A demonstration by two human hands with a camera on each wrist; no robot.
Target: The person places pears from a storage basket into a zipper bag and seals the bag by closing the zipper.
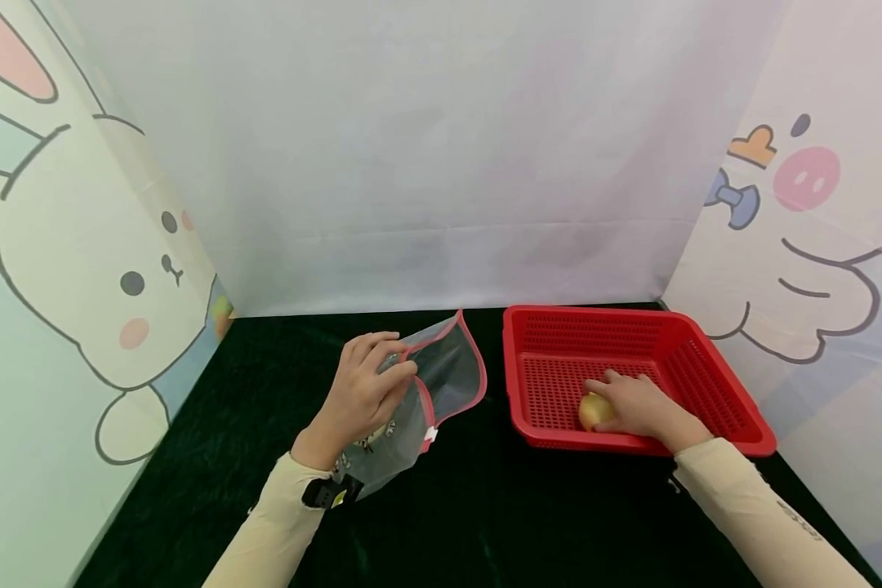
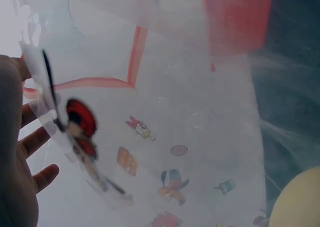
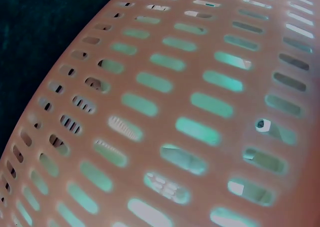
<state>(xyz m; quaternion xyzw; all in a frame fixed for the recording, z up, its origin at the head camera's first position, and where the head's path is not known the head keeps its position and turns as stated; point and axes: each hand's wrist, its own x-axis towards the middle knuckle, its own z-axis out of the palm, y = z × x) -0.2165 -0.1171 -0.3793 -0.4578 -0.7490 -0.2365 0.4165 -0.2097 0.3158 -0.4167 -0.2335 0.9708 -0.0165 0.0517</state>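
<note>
In the head view, my left hand (image 1: pixel 367 384) pinches the upper edge of a clear zip bag (image 1: pixel 393 453) with red trim and cartoon prints. The bag's mouth gapes toward the right, and a white slider sits at one end of its trim. Seen from the left wrist, fingers (image 2: pixel 37 139) curl at the see-through bag (image 2: pixel 210 117). My right hand (image 1: pixel 635 404) reaches into a red plastic basket (image 1: pixel 518 367), its fingers around a round yellow, fruit-like item (image 1: pixel 594 411) near the basket's front wall. From the right wrist, the slotted basket wall (image 3: pixel 162 107) hides hand and item.
Dark green cloth (image 1: pixel 485 506) covers the table. A pale curtain (image 1: pixel 441 163) rises along its back edge, with cartoon-printed panels on the left and right. The basket stands at the right, its raised rim between the bag and the yellow item.
</note>
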